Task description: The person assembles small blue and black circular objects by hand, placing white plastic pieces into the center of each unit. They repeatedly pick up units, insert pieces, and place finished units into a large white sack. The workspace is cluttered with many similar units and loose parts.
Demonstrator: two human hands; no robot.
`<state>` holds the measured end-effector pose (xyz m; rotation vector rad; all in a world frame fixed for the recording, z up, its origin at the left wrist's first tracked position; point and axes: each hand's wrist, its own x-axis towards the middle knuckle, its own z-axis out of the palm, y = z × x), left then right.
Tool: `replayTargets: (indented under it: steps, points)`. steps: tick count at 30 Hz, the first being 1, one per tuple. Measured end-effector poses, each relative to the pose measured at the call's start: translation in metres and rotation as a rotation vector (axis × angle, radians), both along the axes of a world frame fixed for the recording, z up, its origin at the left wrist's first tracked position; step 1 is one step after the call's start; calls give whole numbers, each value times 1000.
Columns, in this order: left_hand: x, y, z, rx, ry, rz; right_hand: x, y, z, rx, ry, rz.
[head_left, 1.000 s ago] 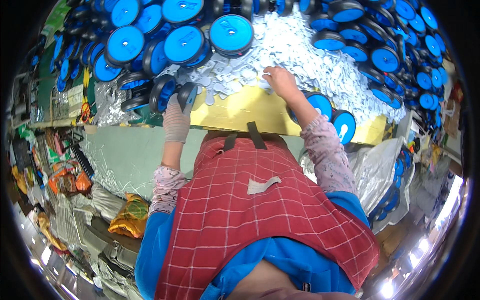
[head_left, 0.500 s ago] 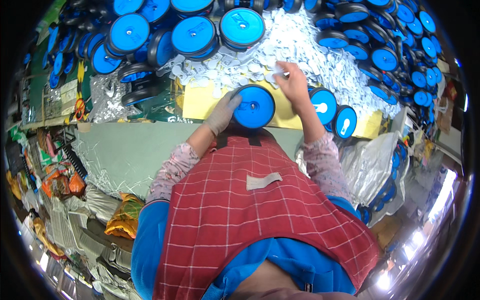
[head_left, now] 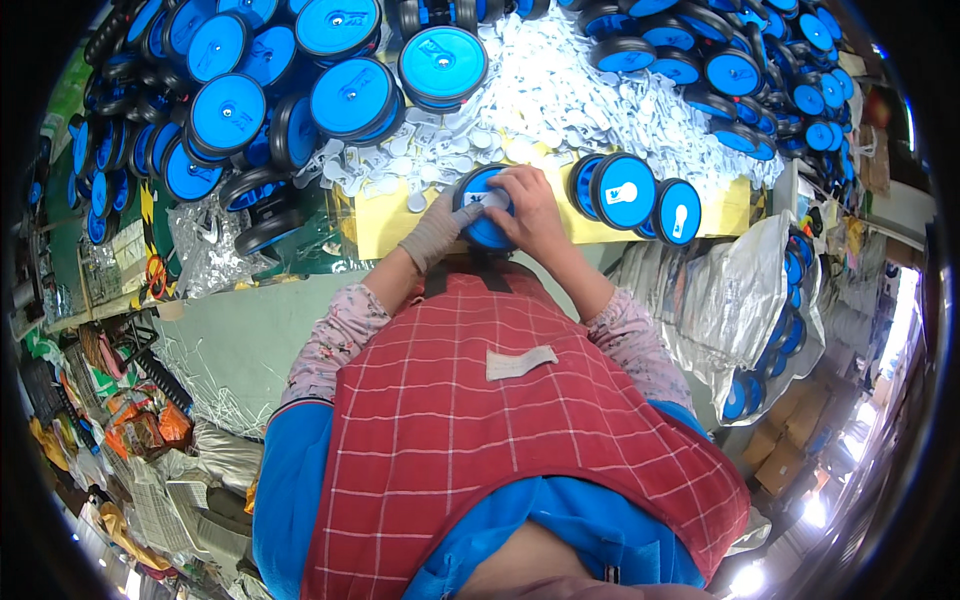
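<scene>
In the head view, the wheel (head_left: 489,237), black-rimmed with a blue face, is in front of the person at the near part of the yellow sheet (head_left: 388,232), and both hands meet on it. The gloved left hand (head_left: 432,230) grasps its left side, thumb lying over the face; whether the sheet takes any of the wheel's weight cannot be told. The bare right hand (head_left: 533,212) comes in from the right with bent fingers over the face, touching a white piece (head_left: 487,200) there (pinching or only pressing, the view does not settle it). Half a second ago that face was plain blue and the right hand was apart from it, over by the pile of white pieces (head_left: 560,95); now the white piece lies against the blue. That suggests the work has passed from fetching a piece to seating and smoothing it, and a skewed placement would be the likely slip at this point. Just to the right, two labelled wheels (head_left: 606,197) (head_left: 662,215) each carry a similar white piece on the face, apart from the hands. Beyond, stacked wheels (head_left: 350,95) fill the left, and a heap of wheels (head_left: 733,73) lies at the right.
</scene>
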<state>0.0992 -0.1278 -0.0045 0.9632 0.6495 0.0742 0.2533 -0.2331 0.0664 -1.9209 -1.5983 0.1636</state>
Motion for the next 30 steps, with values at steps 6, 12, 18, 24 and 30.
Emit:
replayTargets:
  steps: [6, 12, 18, 24, 30]
  points:
    - [-8, -11, -6, -327, -177, 270, 10, -13, 0, -4, -76, 146]
    - [-5, -16, 11, -44, 15, 194, 4, -19, -9, -39, -146, 153]
    - [-1, -24, 12, 369, 193, 148, 11, -1, -10, -178, 92, -61]
    - [-2, -22, 14, 286, 192, 160, 62, 25, -39, -386, 493, 213]
    - [-25, -49, 10, 1123, 68, -147, 143, 43, -63, -396, -106, 539]
